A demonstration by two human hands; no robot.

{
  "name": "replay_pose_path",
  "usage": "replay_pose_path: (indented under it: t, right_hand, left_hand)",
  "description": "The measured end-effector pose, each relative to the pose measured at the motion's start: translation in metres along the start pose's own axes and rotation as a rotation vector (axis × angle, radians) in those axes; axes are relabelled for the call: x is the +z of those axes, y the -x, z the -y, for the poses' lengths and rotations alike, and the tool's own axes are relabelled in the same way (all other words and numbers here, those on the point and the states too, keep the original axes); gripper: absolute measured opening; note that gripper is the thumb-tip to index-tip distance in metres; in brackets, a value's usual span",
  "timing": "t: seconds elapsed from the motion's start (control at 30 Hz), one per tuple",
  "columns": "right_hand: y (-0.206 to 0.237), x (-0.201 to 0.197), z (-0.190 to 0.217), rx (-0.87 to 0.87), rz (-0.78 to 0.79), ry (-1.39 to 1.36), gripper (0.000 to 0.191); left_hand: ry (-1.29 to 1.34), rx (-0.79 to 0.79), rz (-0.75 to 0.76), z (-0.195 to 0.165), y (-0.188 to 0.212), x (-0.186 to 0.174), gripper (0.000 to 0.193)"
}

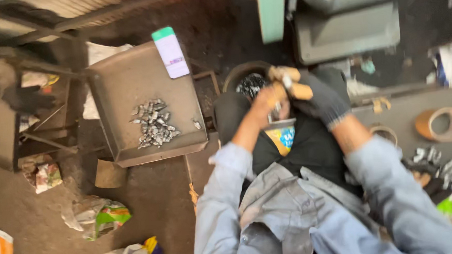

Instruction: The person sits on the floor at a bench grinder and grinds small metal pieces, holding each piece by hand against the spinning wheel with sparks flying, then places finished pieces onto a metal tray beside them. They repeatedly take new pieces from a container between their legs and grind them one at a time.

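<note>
A small metal part (287, 82) sat between the two hands above the person's lap, over a cup (282, 132) with a yellow and blue label, and blur hid its exact shape. The bare left hand (269, 100) was curled narrow around it from the left, while the right hand (320, 100), in a dark glove with tan fingertips, closed on it from the right. Behind the hands stood a round bowl (246, 78) of dark scraps, and well to the left a grey tray (132, 80) carried a heap of metal bits (153, 123) and a white bottle (171, 52) with a green cap.
</note>
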State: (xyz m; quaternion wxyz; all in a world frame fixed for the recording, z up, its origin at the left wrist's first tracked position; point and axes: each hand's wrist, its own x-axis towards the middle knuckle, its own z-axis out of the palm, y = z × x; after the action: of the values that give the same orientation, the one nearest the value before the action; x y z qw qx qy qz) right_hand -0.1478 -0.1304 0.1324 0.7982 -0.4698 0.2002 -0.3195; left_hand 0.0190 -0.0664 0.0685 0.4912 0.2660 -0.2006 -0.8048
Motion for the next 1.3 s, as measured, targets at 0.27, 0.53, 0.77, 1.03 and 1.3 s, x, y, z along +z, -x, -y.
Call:
replay_pose_path:
  t: [0.27,0.53,0.77,1.03,1.3]
  right_hand:
    - [-0.092,-0.051,-0.057,0.297,-0.378,0.207,0.024]
    - [-0.066,-0.029,-0.006,0.155,-0.123,0.412,0.031]
    - [-0.013,0.014,0.034,-0.065,-0.311,1.217,0.027]
    - [-0.031,-0.018,-0.053,0.185,-0.417,-0.579,0.028]
    - [-0.089,-0.022,-0.066,0.010,-0.148,0.235,0.055]
  left_hand:
    - [0.533,-0.012,-0.221,-0.005,-0.105,-0.058,0.030]
    - [-0.009,-0.020,-0.215,-0.017,-0.057,-0.067,0.019]
    - [-1.281,0.242,-0.339,-0.052,-0.006,-0.015,0.020]
    - [-1.069,0.694,-0.601,0.003,-0.032,0.002,0.039]
    - [0.017,0.482,-0.615,-0.028,-0.092,-0.087,0.035]
